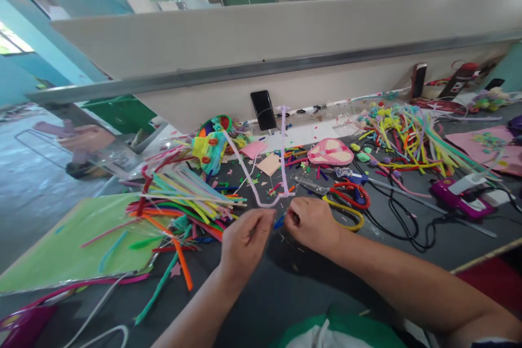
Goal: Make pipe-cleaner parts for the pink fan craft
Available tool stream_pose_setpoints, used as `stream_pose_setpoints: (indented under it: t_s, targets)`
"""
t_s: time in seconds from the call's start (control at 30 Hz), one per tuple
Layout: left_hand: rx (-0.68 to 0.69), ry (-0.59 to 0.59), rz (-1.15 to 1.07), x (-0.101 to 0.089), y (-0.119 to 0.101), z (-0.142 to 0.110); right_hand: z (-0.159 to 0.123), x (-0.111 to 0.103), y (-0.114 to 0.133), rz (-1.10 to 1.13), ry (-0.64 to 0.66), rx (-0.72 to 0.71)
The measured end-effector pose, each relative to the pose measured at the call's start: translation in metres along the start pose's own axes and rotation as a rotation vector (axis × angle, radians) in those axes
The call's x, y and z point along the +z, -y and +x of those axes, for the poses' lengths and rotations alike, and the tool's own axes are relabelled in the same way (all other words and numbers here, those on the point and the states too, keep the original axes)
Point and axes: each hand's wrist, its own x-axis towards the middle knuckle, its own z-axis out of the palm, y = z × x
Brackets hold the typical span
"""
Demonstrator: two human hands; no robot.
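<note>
A bent lilac pipe cleaner [284,152] rises in front of my hands, with one long upright arm and one arm slanting up to the left. Its lower bend meets my fingertips. My left hand [247,239] is closed in a pinch at the left of that bend. Close beside it, my right hand [312,224] is curled with thumb and fingers pressed together by the short crosswise end. The fingers hide the exact spots of contact. Scissors [346,198] with red and yellow handles lie just behind my right hand.
Loose pipe cleaners [191,193] are heaped at left, partly over a green sheet [69,244]; another pile [411,138] lies at right. A phone [263,110] leans on the partition. Black cables [402,217] run to a purple power strip [463,198]. A pink-and-cream piece [330,152] lies ahead.
</note>
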Motion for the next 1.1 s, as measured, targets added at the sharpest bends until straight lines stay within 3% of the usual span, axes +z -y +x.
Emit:
stream_pose_setpoints:
  t_s: [0.07,0.1,0.17,0.3,0.47,0.73,0.87,1.1]
  targets:
    - [0.155,-0.205,0.12,-0.005,0.001,0.005,-0.002,0.002,0.001,-0.016,-0.002,-0.042]
    - [0.202,-0.236,0.168,-0.007,0.001,0.007,-0.004,0.004,0.002,-0.021,-0.003,-0.065]
    - [0.209,-0.187,0.249,-0.009,0.003,0.013,-0.007,0.007,0.006,-0.03,-0.012,-0.112]
    - [0.033,-0.005,0.243,-0.009,0.005,0.017,-0.01,0.011,0.012,-0.043,-0.031,-0.195]
    - [-0.25,0.032,-0.115,-0.003,-0.001,0.013,-0.01,0.01,0.018,-0.026,-0.031,-0.256]
    - [-0.635,0.17,-0.714,-0.002,-0.013,0.012,-0.013,0.01,0.021,0.009,-0.031,-0.232]
    - [-0.716,0.161,-0.792,0.001,-0.011,0.01,-0.014,0.012,0.022,0.028,0.01,-0.208]
    - [-0.698,0.121,-0.787,0.008,0.001,0.009,-0.015,0.015,0.02,0.141,0.108,-0.172]
